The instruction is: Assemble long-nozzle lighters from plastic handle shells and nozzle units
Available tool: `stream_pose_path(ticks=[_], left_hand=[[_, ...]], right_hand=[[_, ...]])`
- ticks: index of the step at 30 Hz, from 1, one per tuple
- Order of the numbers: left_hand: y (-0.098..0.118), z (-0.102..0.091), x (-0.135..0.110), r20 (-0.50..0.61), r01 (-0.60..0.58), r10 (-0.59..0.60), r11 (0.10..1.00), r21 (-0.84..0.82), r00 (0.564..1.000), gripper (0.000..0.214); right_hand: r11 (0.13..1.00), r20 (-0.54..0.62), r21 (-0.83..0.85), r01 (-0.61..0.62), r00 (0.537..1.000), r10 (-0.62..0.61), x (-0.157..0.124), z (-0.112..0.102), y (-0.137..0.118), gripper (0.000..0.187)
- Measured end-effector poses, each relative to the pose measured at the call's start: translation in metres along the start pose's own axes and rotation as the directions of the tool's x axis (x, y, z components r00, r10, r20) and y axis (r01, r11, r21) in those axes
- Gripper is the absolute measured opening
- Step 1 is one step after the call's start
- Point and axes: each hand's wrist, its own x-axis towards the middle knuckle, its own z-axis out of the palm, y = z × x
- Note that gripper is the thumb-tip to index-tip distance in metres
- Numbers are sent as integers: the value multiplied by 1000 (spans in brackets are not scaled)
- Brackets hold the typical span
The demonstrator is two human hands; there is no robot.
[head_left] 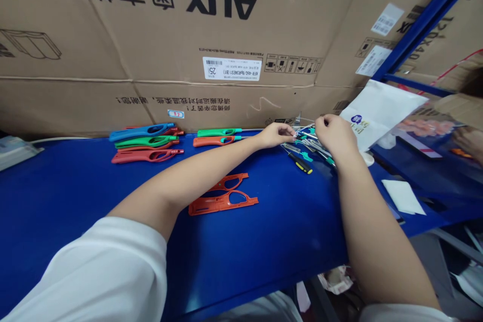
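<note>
Both my hands reach to the far right of the blue table (75, 196). My left hand (277, 134) is closed in a pinch on a thin metal part from a small heap of metal and teal parts (311, 148). My right hand (334, 133) is curled over the same heap, fingers closed on pieces I cannot make out. A black screwdriver with a yellow tip (301, 163) lies just in front of the heap. Two orange plastic handle shells (222, 196) lie between my forearms.
Blue, green and red handle shells (145, 142) are stacked at the back left, and a green and orange pair (217, 137) lies nearer my left hand. Large cardboard boxes (188, 35) wall the back. A white bag (377, 110) and a white paper (403, 196) sit right.
</note>
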Motion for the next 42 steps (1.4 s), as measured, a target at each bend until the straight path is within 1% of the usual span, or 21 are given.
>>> stream_pose_path(ticks=[5, 8, 13, 17, 21, 24, 27, 33, 38, 42], left_hand=[[1, 4, -1, 9, 36, -35, 996, -86, 999, 37], [3, 6, 0, -11, 63, -66, 988, -143, 998, 36], [10, 4, -4, -63, 94, -110, 971, -221, 992, 36], [20, 4, -8, -99, 115, -147, 954, -278, 984, 35], [28, 7, -9, -118, 155, -201, 935, -320, 972, 34], [31, 7, -9, -130, 187, -240, 926, -327, 962, 33], [32, 6, -9, -148, 214, -274, 920, -328, 950, 34], [33, 7, -7, -183, 261, -330, 910, -323, 926, 36], [35, 9, -6, -207, 278, -346, 913, -300, 915, 36], [38, 7, -6, -227, 264, -328, 926, -271, 917, 36]], right_hand=[[1000, 10, -14, 27, 1000, -26, 3, 4, 3, 40], [999, 26, -35, 22, 999, -22, 4, 7, 4, 39], [997, 73, -70, -6, 997, 11, 4, 8, 5, 38], [996, 119, -88, -13, 993, 24, 4, 7, 4, 42], [993, 182, -116, -5, 983, 26, 4, 7, 3, 41], [991, 234, -133, 12, 972, 19, 4, 9, 4, 39], [990, 259, -137, 21, 966, 15, 5, 11, 5, 39], [994, 221, -109, 18, 975, 7, 4, 9, 5, 40], [998, 125, -66, 17, 992, -8, 2, 7, 4, 39], [999, 59, -39, 8, 998, -6, 1, 3, 2, 39]])
